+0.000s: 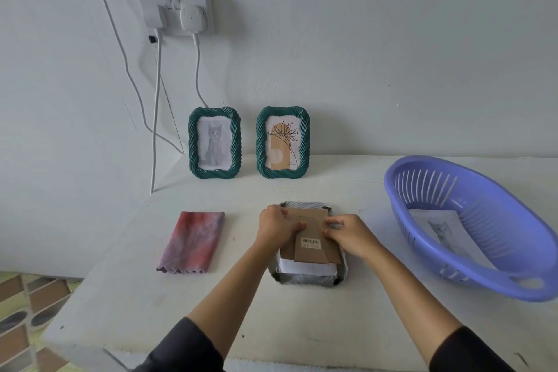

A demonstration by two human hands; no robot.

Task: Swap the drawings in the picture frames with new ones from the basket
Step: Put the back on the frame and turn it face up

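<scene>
On the white table (126,296), going left to right, a folded pink cloth (191,241) lay flat. Behind it, two green frames stood upright against the wall: the cat frame (214,142) and the plant frame (283,142). A third frame (308,273) lay face-down in front, its long axis running away from the person. The left hand (276,226) and right hand (351,234) pinched the brown backing board (312,238) from either side, fingers closed on its edges; the board sat skewed over white paper (a drawing, seemingly). Both hands were equally near. At the right, the purple basket (471,266) held one cat drawing (444,229).
</scene>
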